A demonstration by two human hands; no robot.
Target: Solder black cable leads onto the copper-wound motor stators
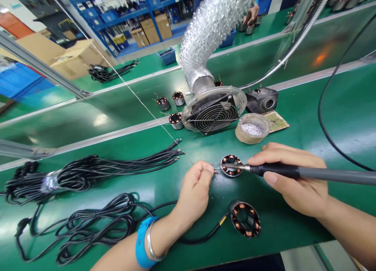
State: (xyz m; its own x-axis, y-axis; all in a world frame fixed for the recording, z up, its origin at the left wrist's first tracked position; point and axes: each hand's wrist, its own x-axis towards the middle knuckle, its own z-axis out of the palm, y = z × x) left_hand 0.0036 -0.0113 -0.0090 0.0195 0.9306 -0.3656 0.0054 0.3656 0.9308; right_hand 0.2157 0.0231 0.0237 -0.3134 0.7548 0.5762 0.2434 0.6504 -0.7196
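My right hand (308, 198) is closed round the black grip of a soldering iron (276, 170). The iron's tip lies over a small copper-wound motor stator (231, 161) resting on the green bench. At the stator's left side, my left hand (196, 190) pinches thin wires between thumb and forefinger; their exact ends are hidden by the fingers. Nearer to me is a second stator (245, 220), with a black cable (202, 239) joined to it by a short coloured section. That cable runs under my left forearm to a loose coil (100, 224).
A bundle of black cables (88, 175) lies at left. Behind the work stand an extractor fan (216, 114) with a foil duct (196, 47), a round tub (252, 129) of silvery bits, a black block-shaped holder (263, 100) and several stators (176, 121). Another person's hand (251, 15) handles parts beyond.
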